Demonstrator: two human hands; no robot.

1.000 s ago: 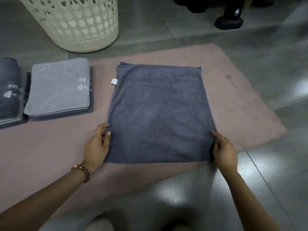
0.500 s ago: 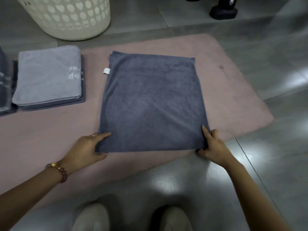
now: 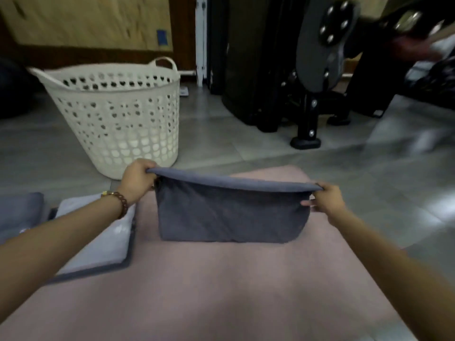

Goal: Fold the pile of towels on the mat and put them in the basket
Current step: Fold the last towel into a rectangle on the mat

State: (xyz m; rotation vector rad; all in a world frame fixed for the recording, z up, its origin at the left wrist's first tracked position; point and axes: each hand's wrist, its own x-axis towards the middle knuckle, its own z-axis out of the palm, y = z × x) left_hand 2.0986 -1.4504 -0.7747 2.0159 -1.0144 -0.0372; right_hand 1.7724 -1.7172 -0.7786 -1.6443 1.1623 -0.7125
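A dark grey towel [image 3: 231,215] lies on the pink mat [image 3: 221,286], its near edge lifted and carried over toward its far edge. My left hand [image 3: 138,180] grips the lifted edge's left corner. The right corner is pinched by my right hand [image 3: 325,200]. A cream perforated basket [image 3: 115,114] stands on the floor beyond the mat, at the far left. A stack of folded towels with a light grey one on top [image 3: 98,242] sits on the mat's left, partly hidden by my left forearm.
Another folded dark towel [image 3: 19,212] lies at the far left edge. Black equipment with a footed stand [image 3: 305,141] and dark cases stand on the grey tiled floor behind the mat to the right.
Both hands took the towel's near corners and lifted them up and away, folding the towel in half. The camera tilted up, bringing the basket and room into view.
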